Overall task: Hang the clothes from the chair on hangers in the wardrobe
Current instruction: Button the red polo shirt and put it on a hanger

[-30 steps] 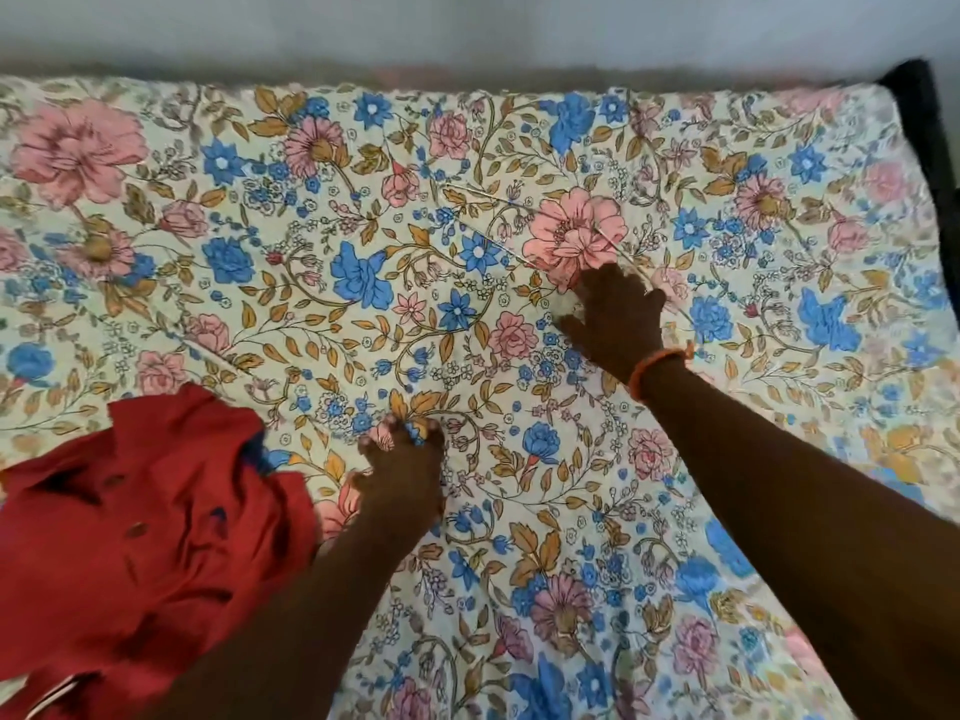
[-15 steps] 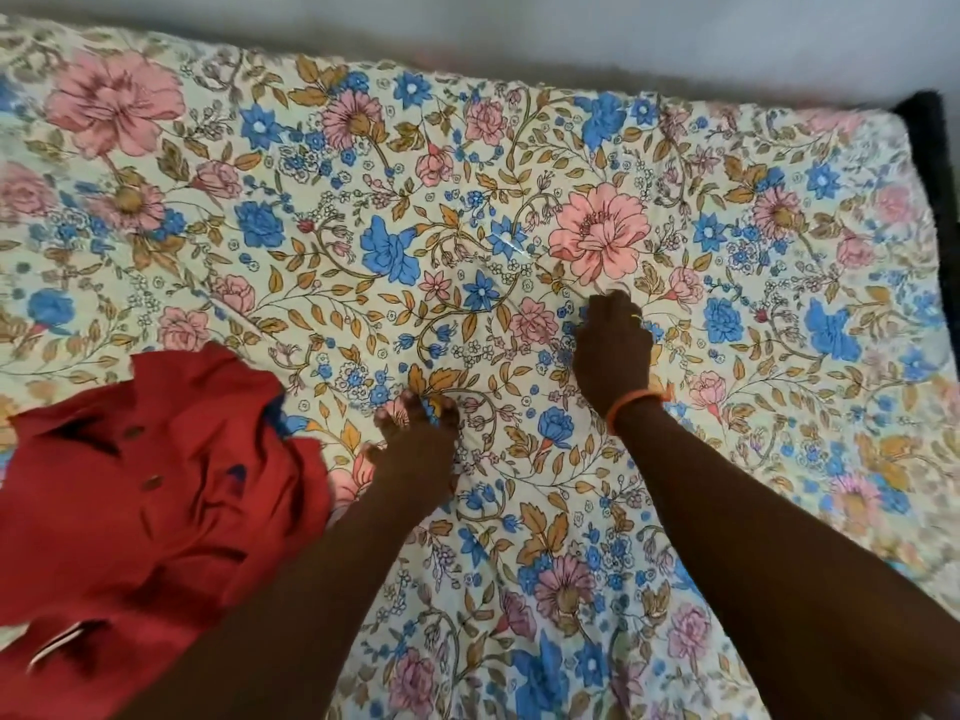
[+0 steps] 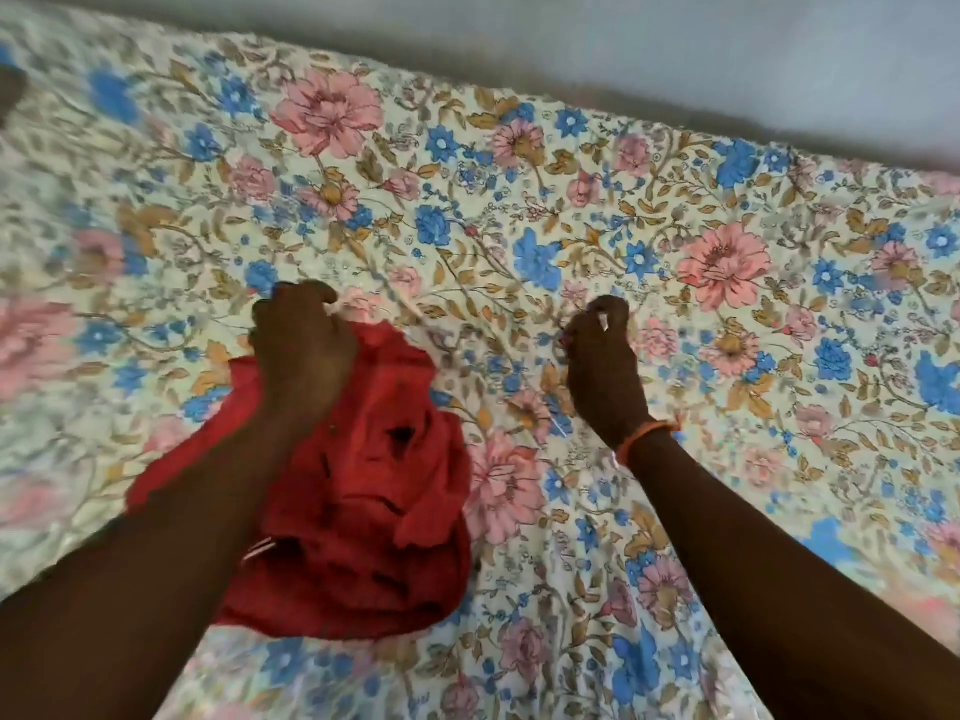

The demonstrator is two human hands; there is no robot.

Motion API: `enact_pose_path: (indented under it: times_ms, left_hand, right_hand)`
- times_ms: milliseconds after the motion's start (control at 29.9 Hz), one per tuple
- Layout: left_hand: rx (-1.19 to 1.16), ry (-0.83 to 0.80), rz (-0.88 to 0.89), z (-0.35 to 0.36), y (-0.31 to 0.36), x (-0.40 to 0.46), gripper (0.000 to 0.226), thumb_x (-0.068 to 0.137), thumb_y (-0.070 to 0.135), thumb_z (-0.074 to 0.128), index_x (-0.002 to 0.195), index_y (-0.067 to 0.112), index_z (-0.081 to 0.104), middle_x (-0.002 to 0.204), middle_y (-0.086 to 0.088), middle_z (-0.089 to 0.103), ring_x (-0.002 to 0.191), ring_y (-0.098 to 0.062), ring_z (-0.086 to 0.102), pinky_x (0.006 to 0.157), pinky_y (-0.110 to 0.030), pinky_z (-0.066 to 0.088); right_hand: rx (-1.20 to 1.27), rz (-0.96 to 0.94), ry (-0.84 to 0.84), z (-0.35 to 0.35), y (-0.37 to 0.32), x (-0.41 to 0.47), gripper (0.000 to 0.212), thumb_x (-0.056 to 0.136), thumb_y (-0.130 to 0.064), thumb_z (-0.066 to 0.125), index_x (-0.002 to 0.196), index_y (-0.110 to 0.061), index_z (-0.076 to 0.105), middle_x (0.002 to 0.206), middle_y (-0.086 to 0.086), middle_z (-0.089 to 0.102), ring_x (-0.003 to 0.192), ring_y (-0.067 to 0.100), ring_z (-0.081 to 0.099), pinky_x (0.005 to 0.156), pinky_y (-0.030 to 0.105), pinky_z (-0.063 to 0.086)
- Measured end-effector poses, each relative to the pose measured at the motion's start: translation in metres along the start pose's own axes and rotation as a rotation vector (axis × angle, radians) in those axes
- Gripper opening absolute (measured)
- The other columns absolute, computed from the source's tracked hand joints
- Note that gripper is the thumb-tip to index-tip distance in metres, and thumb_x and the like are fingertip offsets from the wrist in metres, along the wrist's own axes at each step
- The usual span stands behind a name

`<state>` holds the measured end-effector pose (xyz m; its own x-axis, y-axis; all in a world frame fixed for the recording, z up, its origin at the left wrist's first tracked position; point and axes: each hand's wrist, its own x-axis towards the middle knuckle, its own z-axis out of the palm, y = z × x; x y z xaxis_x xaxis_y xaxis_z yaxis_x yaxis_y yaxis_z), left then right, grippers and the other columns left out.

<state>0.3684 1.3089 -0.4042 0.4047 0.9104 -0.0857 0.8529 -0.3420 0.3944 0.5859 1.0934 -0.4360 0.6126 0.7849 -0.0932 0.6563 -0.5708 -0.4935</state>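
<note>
Red garment (image 3: 358,491) lies crumpled in a heap on the floral bedsheet (image 3: 727,356), lower-centre of the head view, slightly left of middle. Fabric is bunched w/ deep folds; a few dark spots on it could be buttons or holes — can't tell which. A thin pale strip shows at its lower left edge, maybe a label or trim.

Left hand (image 3: 301,345) sits at the garment's top edge, fingers curled into a fist over the red cloth, knuckles toward the far side of the bed. It looks clamped on the fabric's upper edge; a bit of pale sheet shows at the fingertips, so whether the sheet is caught in the grip too is unclear. Left forearm runs over the garment's left part and hides some of it.

Right hand (image 3: 602,366) is to the right of the garment, apart from it, not touching the red cloth. Its fingers are curled together w/ thumb against forefinger, pinching something small and pale — prob. a fold of the sheet, can't be sure. An orange band (image 3: 647,439) circles the right wrist.

Sheet is cream w/ pink and blue flowers and tan leaves, covering nearly the whole view, creased between the two hands. Left side of the pic is motion-blurred. Along the top runs a plain grey wall (image 3: 675,59) — sheet's far edge meets it.
</note>
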Motion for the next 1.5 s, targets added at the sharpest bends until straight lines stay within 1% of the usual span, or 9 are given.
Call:
enact_pose_path:
  times_ms: [134,234,301,502,702,836,1103,1237,1505]
  left_hand:
    - [0.208,-0.318,-0.419,-0.013,-0.084,0.029,0.045,0.085,0.034,0.065,0.12,0.006,0.062,0.122,-0.024,0.059,0.116,-0.046,0.053,0.097,-0.05,0.046]
    - [0.048,-0.499,-0.464,-0.013,-0.112,0.036,0.055,0.068,0.04,0.072,0.104,-0.001,0.067,0.11,-0.028,0.065,0.104,-0.044,0.062,0.087,-0.046,0.052]
    - [0.101,-0.502,-0.402,-0.011,-0.118,0.042,0.055,0.059,0.035,0.066,0.102,0.0,0.066,0.108,-0.025,0.065,0.102,-0.044,0.06,0.09,-0.051,0.051]
    - [0.377,-0.457,0.189,-0.011,-0.108,0.04,0.026,0.09,0.04,0.058,0.106,0.023,0.069,0.108,-0.004,0.067,0.108,-0.031,0.061,0.096,-0.043,0.035]
    - [0.031,-0.23,0.166,-0.031,-0.09,0.022,0.017,0.097,0.021,0.056,0.103,0.017,0.071,0.095,-0.007,0.071,0.088,-0.024,0.066,0.078,-0.033,0.046]
    - [-0.244,-0.243,0.17,-0.079,-0.059,-0.005,0.02,0.09,0.002,0.06,0.109,0.008,0.066,0.097,-0.01,0.066,0.087,-0.023,0.062,0.071,-0.033,0.051]
    - [-0.198,-0.379,0.294,-0.221,0.004,-0.033,0.022,0.096,0.003,0.048,0.105,0.017,0.062,0.088,0.001,0.05,0.082,-0.021,0.055,0.062,-0.03,0.036]
    - [-0.167,-0.363,0.428,-0.303,0.034,-0.053,0.023,0.092,-0.001,0.051,0.101,0.014,0.065,0.086,-0.001,0.052,0.081,-0.025,0.056,0.067,-0.036,0.046]
    - [0.134,0.02,0.759,-0.432,0.086,-0.094,0.04,0.078,0.022,0.027,0.087,0.015,0.066,0.075,-0.004,0.057,0.07,-0.03,0.055,0.065,-0.033,0.029]
  right_hand:
    - [-0.028,-0.28,-0.076,0.036,-0.058,0.025,0.029,0.08,0.014,0.04,0.104,0.003,0.051,0.114,0.029,0.05,0.109,0.045,0.052,0.098,0.041,0.041]
    - [0.013,-0.388,-0.063,0.051,-0.104,0.041,0.032,0.071,0.018,0.038,0.095,0.002,0.051,0.103,0.024,0.048,0.098,0.035,0.039,0.076,0.036,0.037]
    - [0.032,-0.365,0.011,0.057,-0.13,0.053,0.031,0.068,0.027,0.043,0.085,0.003,0.052,0.091,0.024,0.05,0.087,0.027,0.035,0.069,0.035,0.036]
    - [0.179,-0.19,0.025,0.059,-0.164,0.073,0.023,0.088,0.014,0.044,0.083,-0.008,0.045,0.087,0.01,0.043,0.08,0.016,0.033,0.063,0.024,0.026]
    - [0.272,-0.05,-0.071,0.024,-0.186,0.078,0.015,0.099,-0.001,0.042,0.085,-0.001,0.045,0.089,0.019,0.045,0.065,0.042,0.063,0.045,0.043,0.052]
    - [0.402,0.036,0.02,-0.034,-0.212,0.07,0.013,0.106,-0.012,0.039,0.097,-0.005,0.044,0.084,0.023,0.055,0.063,0.027,0.07,0.056,0.044,0.059]
    - [0.55,-0.066,0.231,-0.189,-0.295,0.048,0.017,0.108,-0.019,0.039,0.098,-0.007,0.045,0.067,-0.003,0.054,0.06,0.018,0.071,0.056,0.042,0.058]
    - [0.622,-0.119,0.318,-0.25,-0.325,0.028,0.016,0.108,-0.014,0.038,0.097,-0.004,0.045,0.07,0.015,0.057,0.061,0.015,0.07,0.056,0.031,0.058]
    - [0.68,-0.239,0.402,-0.333,-0.376,-0.02,0.012,0.104,-0.003,0.04,0.094,-0.006,0.046,0.073,0.005,0.058,0.066,0.02,0.071,0.058,0.022,0.056]
